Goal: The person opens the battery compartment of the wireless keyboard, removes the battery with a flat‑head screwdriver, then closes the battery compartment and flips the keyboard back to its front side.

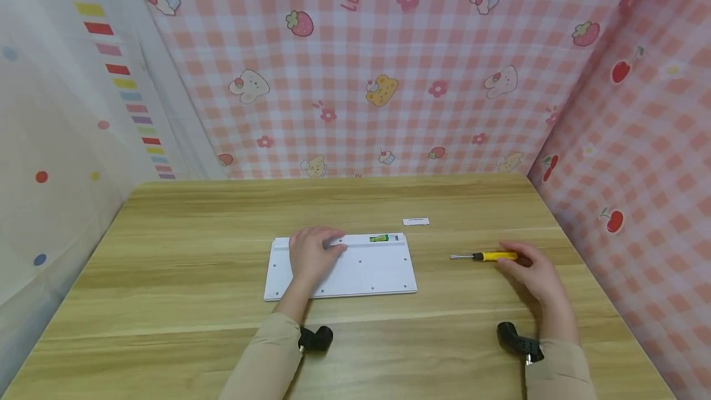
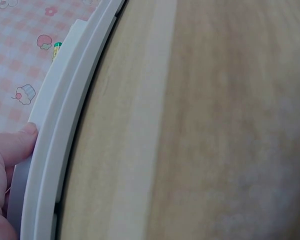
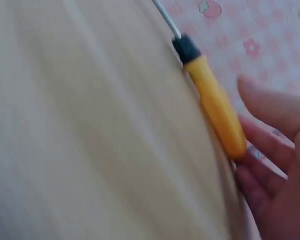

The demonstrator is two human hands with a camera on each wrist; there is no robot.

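A white keyboard [image 1: 361, 267] lies underside up on the table, with small screw holes over its back. A green battery [image 1: 379, 238] sits in the slot along its raised far ridge. My left hand [image 1: 313, 255] holds the ridge left of the middle; its thumb presses the ridge's side in the left wrist view. Over to the right lies a screwdriver [image 1: 494, 257] with a yellow handle, its metal shaft pointing left. My right hand [image 1: 536, 273] is around the handle's end. In the right wrist view the thumb [image 3: 270, 105] stands off the handle [image 3: 217, 107], while the other fingers are beside its end.
A small white battery cover [image 1: 416, 221] lies beyond the keyboard's far right corner. The wooden table [image 1: 194, 338] meets a pink checked cloth [image 1: 355, 110] at its back, and more cloth hangs at both sides.
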